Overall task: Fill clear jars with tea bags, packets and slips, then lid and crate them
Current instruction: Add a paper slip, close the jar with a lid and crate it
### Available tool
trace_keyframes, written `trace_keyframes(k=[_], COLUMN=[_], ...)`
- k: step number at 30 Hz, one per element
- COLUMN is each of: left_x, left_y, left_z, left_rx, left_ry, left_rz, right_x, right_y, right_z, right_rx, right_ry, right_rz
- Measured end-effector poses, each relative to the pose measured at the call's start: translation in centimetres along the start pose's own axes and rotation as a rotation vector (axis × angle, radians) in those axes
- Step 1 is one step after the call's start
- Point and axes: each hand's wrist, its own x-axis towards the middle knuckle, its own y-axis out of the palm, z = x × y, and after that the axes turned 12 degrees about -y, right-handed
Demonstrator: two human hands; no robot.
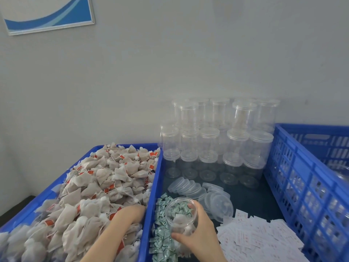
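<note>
From the head camera, the right hand [198, 231] gripped an open clear plastic jar [181, 214], fingers curled round it, tilted above the green packets [160, 229] on the dark table [249, 197]. The left hand [130, 214] reached into the blue tray of tea bags [98, 184]; whether its fingers were apart or together could not be told

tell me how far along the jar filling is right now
Done: hard to judge; the blue crate on the right shows only blurred shapes through its mesh. In hand: the right hand grips an open jar with a few tea bags inside, while the left hand digs into the tea bag pile. Left: green packets, slips, a lid, and the stacked empty jars.
</note>
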Motion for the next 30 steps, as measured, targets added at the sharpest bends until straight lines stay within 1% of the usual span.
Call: trace_keyframes(k=[3,7,11,13,14,15,17,18,21,24,28,30], left_x=[0.2,0.3,0.7,1.0,1.1,1.0,0.8,0.5,-0.2,-1.3,-3.7,-5.2], left_y=[0.0,0.5,0.8,0.9,1.0,0.9,0.6,0.2,-0.7,-1.7,-4.3,-5.2], left_z=[-0.2,-0.3,0.0,0.4,0.4,0.4,0.2,0.1,0.1,0.1,-0.4,-1.1], left_rx=[-0.096,-0.085,-0.072,-0.035,-0.050,-0.064,-0.071,-0.068,-0.140,-0.272,-0.531,-0.641], left_ry=[-0.018,-0.051,0.006,0.090,0.112,0.102,0.024,-0.030,-0.075,-0.009,0.098,0.195], left_rz=[-0.055,-0.070,-0.128,-0.240,-0.269,-0.276,-0.237,-0.265,-0.425,-0.625,-0.775,-0.859], right_x=[0.0,-0.2,-0.5,-0.5,-0.6,-0.5,-0.5,-0.5,-0.7,-0.7,-0.5,-0.5], right_y=[0.1,0.0,-0.1,-0.1,-0.1,-0.1,-0.1,-0.1,0.3,0.4,0.6,0.6], right_z=[0.1,0.3,0.2,0.4,0.3,0.3,0.1,0.0,-0.1,-0.3,-0.5,-0.6], right_rx=[0.030,0.090,0.110,0.120,0.127,0.136,0.149,0.169,0.108,0.074,0.108,0.107], right_ry=[-0.005,0.014,0.053,0.062,0.060,0.058,0.078,0.095,0.072,0.062,0.044,0.055], right_rz=[0.001,0.026,0.020,0.024,0.027,0.034,0.042,0.042,0.043,0.015,0.026,0.022])
